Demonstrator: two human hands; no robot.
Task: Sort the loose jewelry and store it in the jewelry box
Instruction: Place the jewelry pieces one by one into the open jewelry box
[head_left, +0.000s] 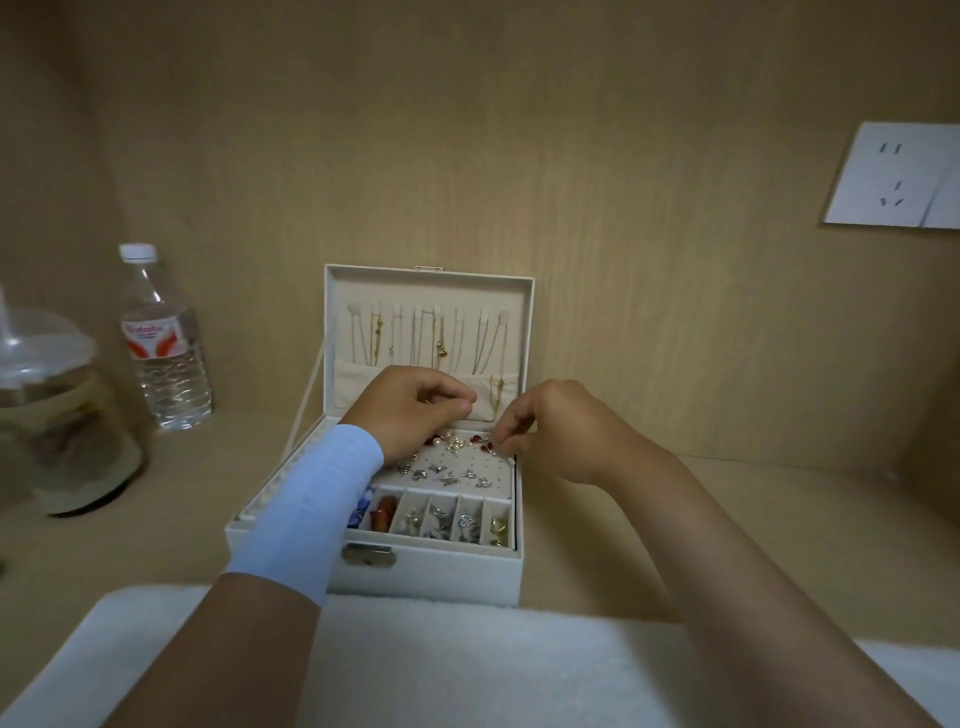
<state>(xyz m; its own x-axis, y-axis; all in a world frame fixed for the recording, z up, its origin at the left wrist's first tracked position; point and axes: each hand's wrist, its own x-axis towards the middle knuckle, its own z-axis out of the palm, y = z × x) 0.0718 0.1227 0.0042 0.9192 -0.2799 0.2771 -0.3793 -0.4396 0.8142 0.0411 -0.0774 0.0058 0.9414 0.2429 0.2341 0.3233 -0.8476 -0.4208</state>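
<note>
A white jewelry box (431, 571) stands open in the middle of the wooden surface, its lid (429, 283) upright with several thin necklaces (439, 338) hanging inside. The perforated earring panel (457, 465) carries pearl, red and silver pieces. Small front compartments (441, 519) hold rings and charms. My left hand (415, 410), with a pale blue sleeve on the wrist, hovers over the panel's back left with fingers curled; what it holds is hidden. My right hand (545, 431) pinches a small red earring (485, 446) at the panel's back right.
A clear water bottle (163, 343) stands left of the box, and a glass jar with a plastic lid (52, 415) sits at the far left. A white fluffy cloth (467, 670) covers the near edge. A wall socket (898, 176) is at the upper right.
</note>
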